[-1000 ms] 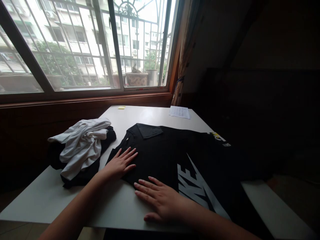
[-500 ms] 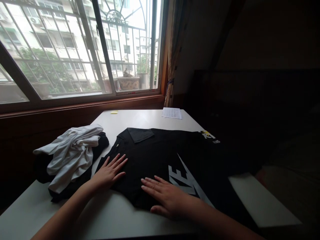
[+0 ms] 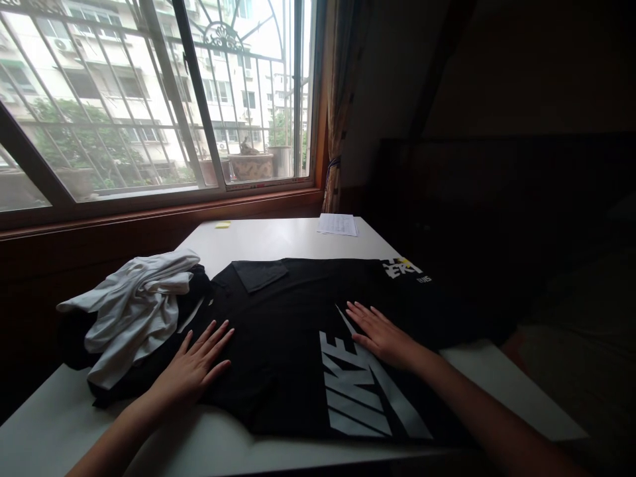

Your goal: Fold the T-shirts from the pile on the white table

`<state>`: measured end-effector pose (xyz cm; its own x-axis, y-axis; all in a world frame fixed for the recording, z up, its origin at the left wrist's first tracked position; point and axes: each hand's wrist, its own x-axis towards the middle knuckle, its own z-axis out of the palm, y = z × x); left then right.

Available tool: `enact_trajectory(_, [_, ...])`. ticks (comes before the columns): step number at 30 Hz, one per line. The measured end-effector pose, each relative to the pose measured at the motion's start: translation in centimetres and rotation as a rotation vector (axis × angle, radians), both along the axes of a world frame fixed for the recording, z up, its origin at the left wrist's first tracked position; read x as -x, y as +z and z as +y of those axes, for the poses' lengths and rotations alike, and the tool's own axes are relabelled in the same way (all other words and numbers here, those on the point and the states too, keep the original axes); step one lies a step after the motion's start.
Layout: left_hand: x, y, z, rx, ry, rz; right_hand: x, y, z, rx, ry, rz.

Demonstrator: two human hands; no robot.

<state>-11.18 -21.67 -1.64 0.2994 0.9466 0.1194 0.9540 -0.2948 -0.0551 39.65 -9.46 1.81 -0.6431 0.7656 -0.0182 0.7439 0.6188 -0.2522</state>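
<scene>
Your left hand (image 3: 187,371) and right hand (image 3: 385,338) lie flat, fingers extended and parted, on one black shirt (image 3: 278,324) spread beneath them across one bench (image 3: 268,240). One white cloth heap (image 3: 142,298) sits left of your left hand; one paper pile (image 3: 338,224) lies beyond both hands.

T-shirt (image 3: 278,318): black cloth, matt, with smooth, pale grey print (image 3: 350,391). Bundled garment (image 3: 136,298): white cloth, matt, wrinkled. Table (image 3: 263,238): smooth white top, soft sheen. Sheets (image 3: 338,224): paper, matt. Windowsill (image 3: 278,199): brown wood, slightly glossy. Curtain (image 3: 334,126): cloth. Window grille (image 3: 223,36): apparently metal.
</scene>
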Motion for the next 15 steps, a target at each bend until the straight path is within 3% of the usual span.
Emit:
enact_trajectory(6, [-0.8, 0.1, -1.0, -0.006, 0.041, 0.004, -0.2, -0.5, 1.2, -0.005, 0.034, 0.017])
enact_trajectory(15, [-0.9, -0.6, -1.4, -0.063, 0.042, 0.052, -0.9, -1.1, -0.1, 0.005, 0.033, 0.029])
